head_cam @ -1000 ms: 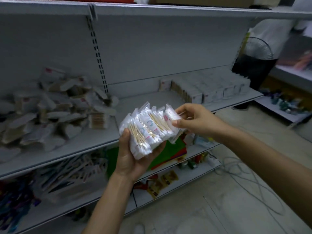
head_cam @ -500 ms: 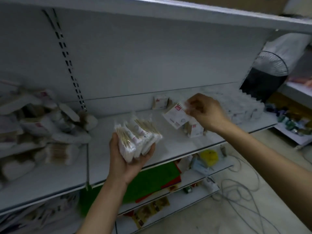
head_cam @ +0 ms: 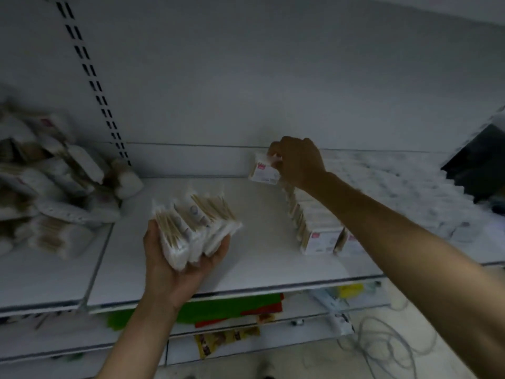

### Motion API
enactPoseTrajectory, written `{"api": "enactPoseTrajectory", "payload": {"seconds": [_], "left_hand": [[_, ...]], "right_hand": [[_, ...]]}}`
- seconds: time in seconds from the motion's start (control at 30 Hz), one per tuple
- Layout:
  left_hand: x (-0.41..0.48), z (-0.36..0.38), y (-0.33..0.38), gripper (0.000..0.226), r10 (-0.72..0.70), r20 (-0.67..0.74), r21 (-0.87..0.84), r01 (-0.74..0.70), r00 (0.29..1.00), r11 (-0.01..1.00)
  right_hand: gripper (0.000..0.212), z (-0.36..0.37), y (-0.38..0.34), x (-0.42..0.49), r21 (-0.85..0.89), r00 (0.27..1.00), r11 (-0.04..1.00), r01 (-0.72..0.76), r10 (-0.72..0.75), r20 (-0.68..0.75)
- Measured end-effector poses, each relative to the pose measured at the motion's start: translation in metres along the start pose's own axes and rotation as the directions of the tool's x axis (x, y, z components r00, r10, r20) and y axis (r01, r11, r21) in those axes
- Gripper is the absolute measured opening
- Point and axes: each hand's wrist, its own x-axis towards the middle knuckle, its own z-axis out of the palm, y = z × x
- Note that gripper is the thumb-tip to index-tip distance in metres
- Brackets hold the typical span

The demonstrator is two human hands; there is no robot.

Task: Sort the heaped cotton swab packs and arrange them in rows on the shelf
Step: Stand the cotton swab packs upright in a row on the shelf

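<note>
Head view of a white shop shelf backed by a plain back panel with a slotted upright at the left. The left hand, palm up above the front middle of the shelf, holds a bundle of cotton swab packs. Its fingers are curled up round the right side and underside of the bundle, and the packs fan out upward with the wooden sticks showing through the wrappers. The right hand reaches to the rear of the shelf, knuckles up, its fingers bent down and pinching the top edge of a single pack. This pack is tilted and lies close to the back panel; whether its lower edge touches the shelf cannot be told. It sits at the far end of a row of packs that stand on edge, touching one another, and run toward the shelf's front edge beneath the right forearm. Further rows to the right are blurred. A loose heap of packs lies on the left part of the shelf, well apart from the row. Below, the lower shelves carry green and red goods, and a cable lies coiled on the floor.
</note>
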Motion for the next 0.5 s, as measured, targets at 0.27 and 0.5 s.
{"api": "enactPoseTrajectory", "payload": {"seconds": [0.27, 0.5], "left_hand": [[-0.002, 0.009, -0.018, 0.067, -0.013, 0.105, 0.066, 0.006, 0.994, 0.998], [0.012, 0.020, -0.030, 0.065, -0.018, 0.226, 0.045, 0.008, 0.974, 0.999]], "right_hand": [[0.028, 0.021, 0.010, 0.029, -0.313, 0.970, 0.927, 0.206, -0.150, 0.193], [0.054, -0.024, -0.018, -0.013, 0.624, 0.919, 0.754, -0.207, -0.068, 0.388]]}}
